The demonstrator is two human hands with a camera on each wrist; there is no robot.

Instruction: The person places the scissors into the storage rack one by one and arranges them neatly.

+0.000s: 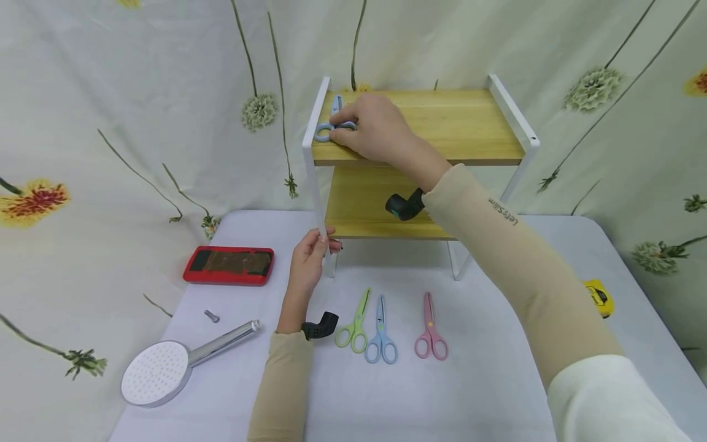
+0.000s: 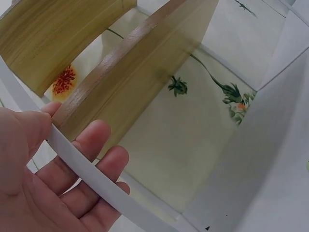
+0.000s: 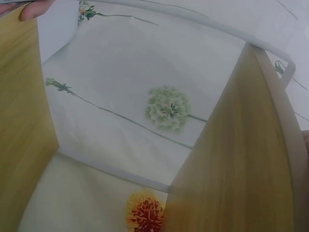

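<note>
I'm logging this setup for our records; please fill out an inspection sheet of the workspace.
Surface: pale table; small shelf stands at its back.
Job's things: light-blue scissors at the shelf's upper left; green scissors, another blue pair and pink scissors lie in front.
Clutter: red-rimmed case, bolt and shower head on the left; yellow tape measure on the right.
Hands: left hand grips the shelf's white side frame; right hand pinches the light-blue scissors.
Cables: nothing seen.
Surroundings: flower-printed cloth behind and at both sides.

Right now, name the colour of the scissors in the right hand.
The scissors are light blue; the head view shows them best.
</note>
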